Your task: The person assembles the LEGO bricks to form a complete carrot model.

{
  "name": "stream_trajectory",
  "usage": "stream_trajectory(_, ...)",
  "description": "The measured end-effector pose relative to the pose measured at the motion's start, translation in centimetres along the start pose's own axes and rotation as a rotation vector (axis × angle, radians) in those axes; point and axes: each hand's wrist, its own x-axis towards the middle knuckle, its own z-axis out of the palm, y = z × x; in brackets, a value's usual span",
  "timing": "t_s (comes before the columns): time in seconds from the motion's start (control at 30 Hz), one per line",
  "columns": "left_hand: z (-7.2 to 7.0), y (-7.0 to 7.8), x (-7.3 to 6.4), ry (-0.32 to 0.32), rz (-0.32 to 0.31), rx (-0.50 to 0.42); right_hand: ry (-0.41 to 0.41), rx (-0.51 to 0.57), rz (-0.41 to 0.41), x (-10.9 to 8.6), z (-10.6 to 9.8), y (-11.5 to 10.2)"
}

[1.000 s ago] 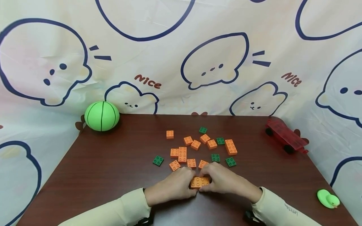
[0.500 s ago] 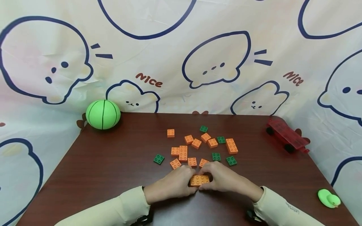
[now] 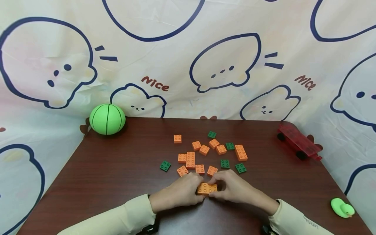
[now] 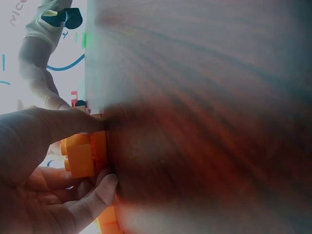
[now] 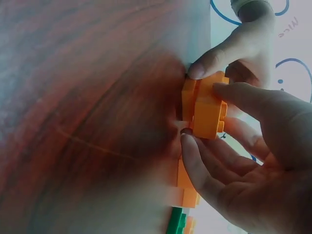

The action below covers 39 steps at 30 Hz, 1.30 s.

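Observation:
Near the front of the table, an orange building brick (image 3: 207, 189) with two rows of studs lies between both hands, studs up. In the right wrist view this upper brick (image 5: 207, 114) stands over a lower orange brick (image 5: 187, 102), with a narrow gap between them at the near end. My left hand (image 3: 180, 192) holds the stack from the left, thumb in front and fingers behind. From the right, my right hand (image 3: 236, 189) pinches the upper brick between thumb and fingers. How far the two bricks are pressed together cannot be told.
Behind the hands lie several loose orange bricks (image 3: 190, 160) and several green bricks (image 3: 165, 166). A green ball (image 3: 107, 119) sits at the back left, a red toy skateboard (image 3: 299, 141) at the back right, a green toy duck (image 3: 342, 208) at the right edge.
My right hand has shifted slightly to the right, and its thumb and fingers have moved towards the brick's right end. My left hand keeps its hold. The head view has tilted a little.

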Motion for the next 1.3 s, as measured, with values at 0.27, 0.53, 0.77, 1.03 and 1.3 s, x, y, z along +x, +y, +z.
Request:
stream_trajectory(0.27, 0.2, -0.1, 0.0, 0.003, -0.005, -0.007, -0.039, 0.079, -0.011, 0.6, -0.2, 0.4)
stream_trajectory(0.53, 0.3, 0.1, -0.1, -0.004, 0.01, 0.004, -0.08, 0.111, 0.017, 0.6, 0.0, 0.6)
stream_trajectory(0.77, -0.2, -0.4, -0.4, -0.017, 0.032, -0.108, -0.075, 0.101, 0.002, 0.8, -0.2, 0.4)
stream_trajectory(1.03, -1.4, -0.7, -1.1, -0.045, 0.037, -0.234, -0.083, 0.105, 0.006, 0.9, -0.4, 0.4)
stream_trajectory(1.3, -1.1, -0.3, -1.2, -0.014, 0.044, -0.143, -0.089, 0.105, 0.025, 0.8, -0.2, 0.6)
